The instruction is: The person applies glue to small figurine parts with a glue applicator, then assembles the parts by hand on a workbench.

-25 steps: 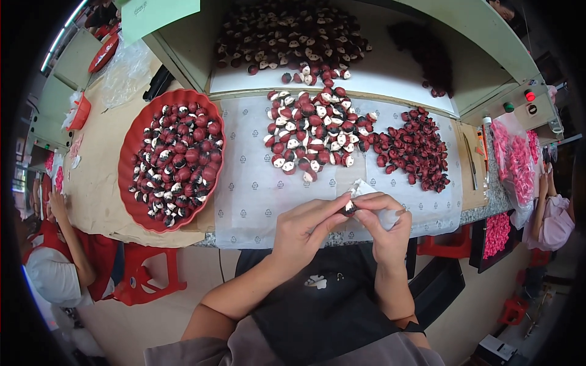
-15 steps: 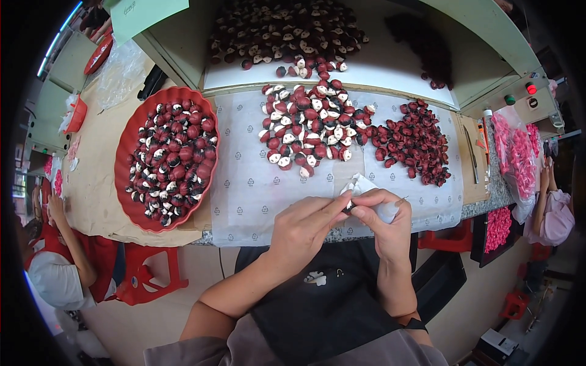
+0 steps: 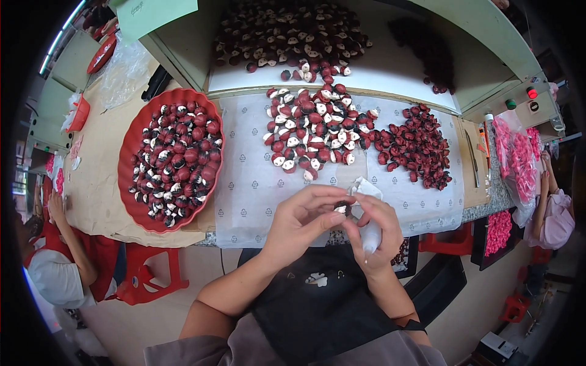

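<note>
Above the table's near edge, my left hand (image 3: 294, 226) pinches a small round piece (image 3: 341, 208) with black and white parts, mostly covered by fingers. My right hand (image 3: 384, 235) is closed around a white squeeze tube (image 3: 370, 236). Its narrow tip points down toward me, and its crumpled end sticks up past the fingers. The right fingertips meet the small piece from the other side. Beyond my hands lies a pile of red, black and white ball-shaped pieces (image 3: 314, 125). Right of that pile are dark red cupped shells (image 3: 418, 146).
A red scalloped bowl (image 3: 126, 174) full of similar balls stands at left. Behind, a pale green booth (image 3: 488, 91) holds more balls and shells. Tweezers (image 3: 472, 149) lie at right, near bagged pink pieces (image 3: 516, 149). Co-workers sit either side; a red stool (image 3: 152, 274) stands left.
My hands have opened out slightly around the small piece. The tube has swung from pointing sideways to tip-down in my right hand. The view has shifted slightly.
</note>
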`<state>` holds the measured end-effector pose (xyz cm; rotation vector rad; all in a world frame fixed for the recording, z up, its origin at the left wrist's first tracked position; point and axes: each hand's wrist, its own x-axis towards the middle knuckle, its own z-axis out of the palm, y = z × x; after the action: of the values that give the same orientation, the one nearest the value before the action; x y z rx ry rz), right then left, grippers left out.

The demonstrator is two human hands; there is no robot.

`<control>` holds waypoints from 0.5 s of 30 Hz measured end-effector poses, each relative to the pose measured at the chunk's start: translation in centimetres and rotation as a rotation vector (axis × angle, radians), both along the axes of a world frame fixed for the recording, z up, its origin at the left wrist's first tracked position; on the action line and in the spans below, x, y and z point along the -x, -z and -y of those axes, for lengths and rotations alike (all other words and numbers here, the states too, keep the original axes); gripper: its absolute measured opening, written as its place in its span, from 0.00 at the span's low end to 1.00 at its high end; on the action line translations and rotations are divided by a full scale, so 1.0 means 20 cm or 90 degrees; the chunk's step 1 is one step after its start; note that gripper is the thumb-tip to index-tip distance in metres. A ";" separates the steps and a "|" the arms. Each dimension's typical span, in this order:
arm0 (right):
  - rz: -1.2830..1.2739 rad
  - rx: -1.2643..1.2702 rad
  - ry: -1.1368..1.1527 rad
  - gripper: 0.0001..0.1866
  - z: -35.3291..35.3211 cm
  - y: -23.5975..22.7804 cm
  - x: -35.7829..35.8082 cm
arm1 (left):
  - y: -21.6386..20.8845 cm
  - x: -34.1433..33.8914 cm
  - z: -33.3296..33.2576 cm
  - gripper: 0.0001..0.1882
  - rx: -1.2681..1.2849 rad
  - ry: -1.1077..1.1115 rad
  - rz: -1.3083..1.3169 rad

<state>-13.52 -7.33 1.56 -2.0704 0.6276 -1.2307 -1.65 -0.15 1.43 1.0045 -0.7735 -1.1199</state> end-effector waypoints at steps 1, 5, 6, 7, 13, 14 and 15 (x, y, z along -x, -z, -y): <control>-0.016 0.004 -0.001 0.19 0.00 -0.01 0.00 | 0.00 0.00 0.00 0.15 -0.035 0.039 -0.140; -0.050 0.046 -0.016 0.17 0.02 0.00 0.01 | 0.00 0.02 0.01 0.13 -0.046 0.004 -0.172; -0.035 0.054 -0.015 0.16 0.01 0.00 0.00 | 0.01 0.03 0.00 0.13 -0.025 0.003 -0.158; -0.018 0.064 -0.017 0.15 0.01 0.01 0.00 | 0.02 0.03 0.00 0.13 -0.004 0.000 -0.143; -0.055 0.011 -0.109 0.15 0.00 0.00 -0.01 | 0.06 0.03 -0.06 0.13 0.017 -0.059 -0.148; -0.075 -0.024 -0.110 0.15 0.00 0.00 0.00 | 0.05 0.02 -0.07 0.13 0.013 -0.086 -0.134; -0.095 -0.059 -0.115 0.15 0.02 -0.01 0.01 | 0.04 0.02 -0.08 0.12 0.035 -0.128 -0.070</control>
<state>-13.80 -7.74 1.76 -2.1036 0.5394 -0.9350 -2.11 1.36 0.65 0.9445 -0.5989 -0.9668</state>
